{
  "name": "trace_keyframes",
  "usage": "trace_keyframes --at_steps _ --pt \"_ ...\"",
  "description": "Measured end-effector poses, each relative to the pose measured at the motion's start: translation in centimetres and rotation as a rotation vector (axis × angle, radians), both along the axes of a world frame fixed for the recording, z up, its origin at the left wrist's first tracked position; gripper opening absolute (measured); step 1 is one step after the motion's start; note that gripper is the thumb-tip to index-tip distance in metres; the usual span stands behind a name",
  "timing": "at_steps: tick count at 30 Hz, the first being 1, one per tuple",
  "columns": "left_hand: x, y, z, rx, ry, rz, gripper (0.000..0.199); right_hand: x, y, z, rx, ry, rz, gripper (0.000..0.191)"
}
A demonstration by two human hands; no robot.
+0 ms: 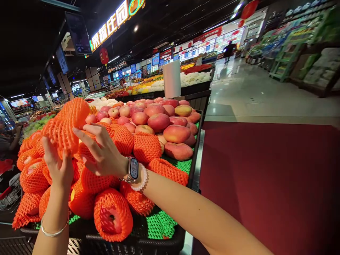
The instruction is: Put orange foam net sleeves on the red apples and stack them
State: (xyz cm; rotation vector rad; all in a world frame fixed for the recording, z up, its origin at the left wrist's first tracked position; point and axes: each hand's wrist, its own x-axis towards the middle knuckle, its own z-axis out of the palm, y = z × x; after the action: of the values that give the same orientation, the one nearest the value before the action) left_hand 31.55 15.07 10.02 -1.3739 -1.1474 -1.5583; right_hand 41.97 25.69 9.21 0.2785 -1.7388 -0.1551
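My left hand (58,168), with a silver bangle on its wrist, is closed from below around a fruit in an orange foam net (67,124). The net covers the fruit, so its kind is hidden. My right hand (106,152) wears a watch (133,169) and a pale bead bracelet (143,177). Its fingers are apart, and the fingertips reach close to the right side of the net; whether they touch it I cannot tell. Below both hands lie several netted fruits, among them an apple (113,216) showing red skin through its net's opening.
Bare apples (124,111) and red mangoes (176,133) are heaped behind, on green mesh (160,223) in a black-rimmed stand (159,244). A white bag roll (172,79) stands at the back. Dark red flooring (265,177) lies to the right; a person (228,51) is far off.
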Motion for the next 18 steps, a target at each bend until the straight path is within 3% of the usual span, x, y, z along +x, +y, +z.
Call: trace_keyframes --at_steps 3,6,12,18 --pt "0.3 0.1 -0.2 -0.300 -0.019 0.049 0.052 -0.3 0.3 0.2 -0.067 -0.009 -0.019 0.045" --pt "0.4 0.3 -0.9 -0.501 0.010 -0.023 0.044 0.0 0.8 0.6 -0.092 0.011 0.000 0.040" --pt "-0.2 0.8 -1.4 -0.330 -0.133 -0.232 0.019 2.3 0.0 1.1 -0.141 -0.043 0.132 0.035" --pt "0.7 1.1 0.2 -0.460 -0.139 -0.310 0.014 4.3 -1.2 0.5 -0.051 -0.178 0.226 0.027"
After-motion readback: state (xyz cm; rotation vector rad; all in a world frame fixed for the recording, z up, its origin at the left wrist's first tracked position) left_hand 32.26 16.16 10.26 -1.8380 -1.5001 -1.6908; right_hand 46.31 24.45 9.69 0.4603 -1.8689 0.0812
